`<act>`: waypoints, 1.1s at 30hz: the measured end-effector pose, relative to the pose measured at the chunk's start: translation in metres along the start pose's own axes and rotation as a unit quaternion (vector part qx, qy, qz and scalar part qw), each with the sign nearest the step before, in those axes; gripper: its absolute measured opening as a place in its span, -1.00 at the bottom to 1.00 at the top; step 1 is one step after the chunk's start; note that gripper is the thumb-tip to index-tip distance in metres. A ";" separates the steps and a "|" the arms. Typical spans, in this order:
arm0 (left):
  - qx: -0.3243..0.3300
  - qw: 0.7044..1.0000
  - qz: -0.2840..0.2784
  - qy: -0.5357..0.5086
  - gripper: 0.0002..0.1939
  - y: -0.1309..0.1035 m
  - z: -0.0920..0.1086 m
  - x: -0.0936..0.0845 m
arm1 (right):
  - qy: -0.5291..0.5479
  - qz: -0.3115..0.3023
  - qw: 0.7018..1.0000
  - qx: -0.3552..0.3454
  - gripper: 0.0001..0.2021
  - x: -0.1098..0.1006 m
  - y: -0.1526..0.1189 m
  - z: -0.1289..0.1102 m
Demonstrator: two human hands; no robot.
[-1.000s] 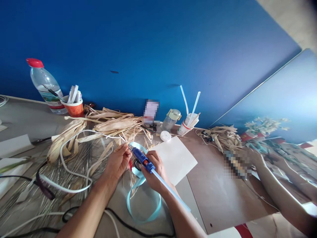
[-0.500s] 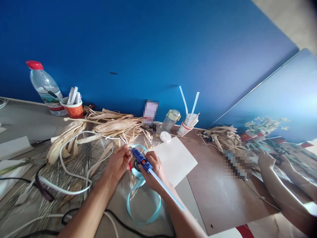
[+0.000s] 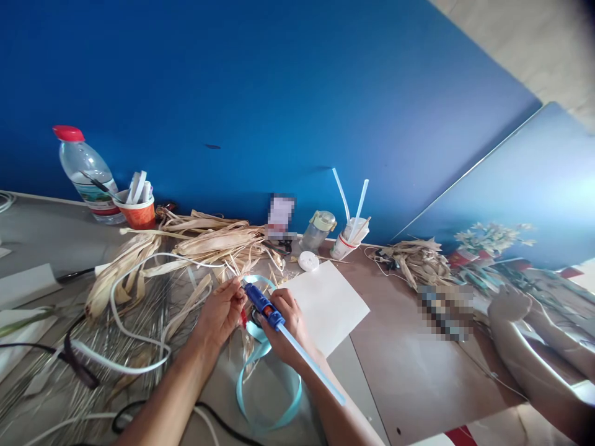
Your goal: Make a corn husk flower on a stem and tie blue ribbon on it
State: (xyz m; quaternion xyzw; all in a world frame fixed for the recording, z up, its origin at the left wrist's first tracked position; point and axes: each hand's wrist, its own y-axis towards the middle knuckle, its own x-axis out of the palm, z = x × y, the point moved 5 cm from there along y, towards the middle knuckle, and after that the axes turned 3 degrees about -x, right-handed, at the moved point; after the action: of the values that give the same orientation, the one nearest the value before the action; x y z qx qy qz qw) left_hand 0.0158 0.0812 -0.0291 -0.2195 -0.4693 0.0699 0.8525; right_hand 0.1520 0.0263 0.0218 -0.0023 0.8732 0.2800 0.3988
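Note:
My right hand [image 3: 289,322] is wrapped round a blue glue gun [image 3: 263,303], and a long translucent glue stick [image 3: 311,364] sticks out of its back end. The gun's nozzle points up and left, at the fingertips of my left hand [image 3: 225,310]. Those fingers are pinched together on something too small to make out. A bit of red shows just below them. Light blue ribbon [image 3: 294,402] loops under and behind my hands. White paper [image 3: 328,303] lies to the right of the gun, and dried corn husks [image 3: 218,238] are heaped beyond my left hand.
A bottle [image 3: 90,179], an orange cup [image 3: 139,214], a jar [image 3: 318,230] and a white cup with glue sticks [image 3: 346,244] stand along the blue partition [image 3: 260,93]. Cables and thin stems cover the left side. At the right are another person's hands [image 3: 509,303].
The whole view has shifted slightly, so things sit a little lower. My hands keep nearly the same pose on the glue gun. The other person's hands have moved closer together.

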 end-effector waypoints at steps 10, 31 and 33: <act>0.001 1.000 0.003 0.002 -0.83 -0.002 0.001 0.002 | 0.013 0.000 1.000 0.013 -0.95 -0.001 -0.002 0.001; -0.016 1.000 -0.003 0.013 -0.79 -0.005 0.001 0.004 | 0.025 -0.020 0.999 0.043 -0.93 -0.001 -0.002 0.002; -0.012 1.000 0.002 0.007 -0.78 -0.005 0.001 0.004 | 0.018 -0.017 0.999 0.044 -0.91 -0.001 -0.002 0.002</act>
State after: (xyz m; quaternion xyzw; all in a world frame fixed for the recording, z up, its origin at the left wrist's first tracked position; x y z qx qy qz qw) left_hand 0.0167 0.0785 -0.0238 -0.2313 -0.4636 0.0640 0.8530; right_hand 0.1549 0.0257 0.0208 -0.0048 0.8914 0.2343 0.3879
